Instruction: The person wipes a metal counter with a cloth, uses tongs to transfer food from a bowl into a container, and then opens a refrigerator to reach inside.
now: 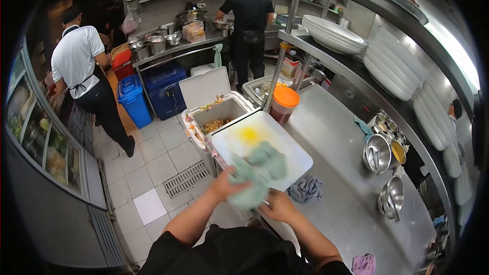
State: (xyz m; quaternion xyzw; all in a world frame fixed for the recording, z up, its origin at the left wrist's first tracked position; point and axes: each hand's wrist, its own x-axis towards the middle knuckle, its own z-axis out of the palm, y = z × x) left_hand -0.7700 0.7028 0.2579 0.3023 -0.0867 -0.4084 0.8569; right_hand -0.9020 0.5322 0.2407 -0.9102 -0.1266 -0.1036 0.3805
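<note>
My left hand (225, 185) is closed on a pale green cloth (248, 193), blurred by motion. The cloth hangs over the near edge of a white cutting board (296, 159), which bears a yellow stain toward its far side. Close beside it, my right hand (279, 207) is closed around a slim tool (265, 202) with a bit of bright metal showing. The cloth covers the rest of that tool, so its kind is not clear. A crumpled grey cloth (305, 189) lies right of the board.
A white bin (232, 113) with food scraps stands beyond the board. Near it is an orange-lidded tub (284, 104). Metal bowls (377, 154) sit on the steel counter (341, 173) at right. Two people (81, 56) (249, 12) work farther off.
</note>
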